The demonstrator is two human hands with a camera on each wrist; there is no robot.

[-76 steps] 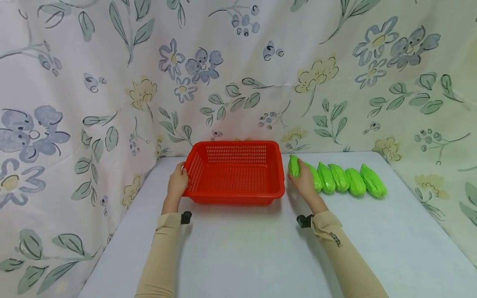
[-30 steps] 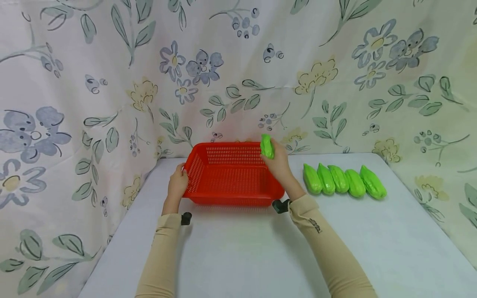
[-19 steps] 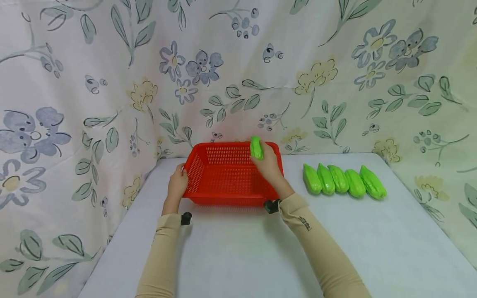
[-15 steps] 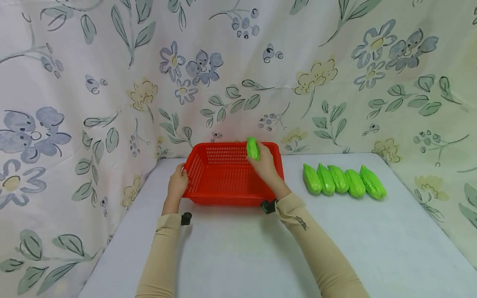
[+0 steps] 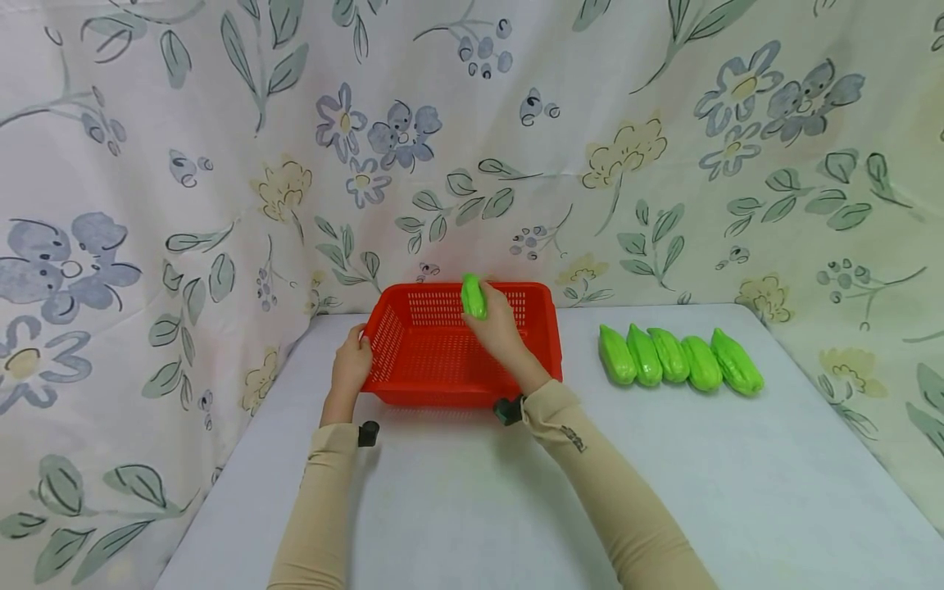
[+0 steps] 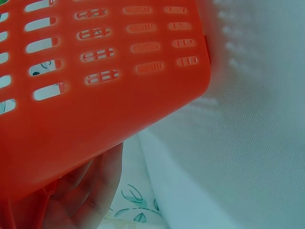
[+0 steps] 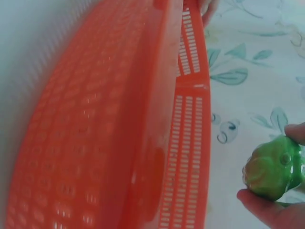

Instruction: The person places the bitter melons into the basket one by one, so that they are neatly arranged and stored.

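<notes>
At frame centre, the right hand [image 5: 497, 323] pinches a glossy green oblong vegetable [image 5: 474, 297]; a slack pinch could drop it. The left hand [image 5: 351, 361] grips the red perforated plastic basket [image 5: 442, 396].

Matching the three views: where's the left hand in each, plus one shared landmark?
Head: left hand left of centre, at the red basket's left end.
Left wrist: lower left, partly hidden by the basket wall.
Right wrist: only a small part, top edge, right of centre.
Shared landmark: the red basket.
</notes>
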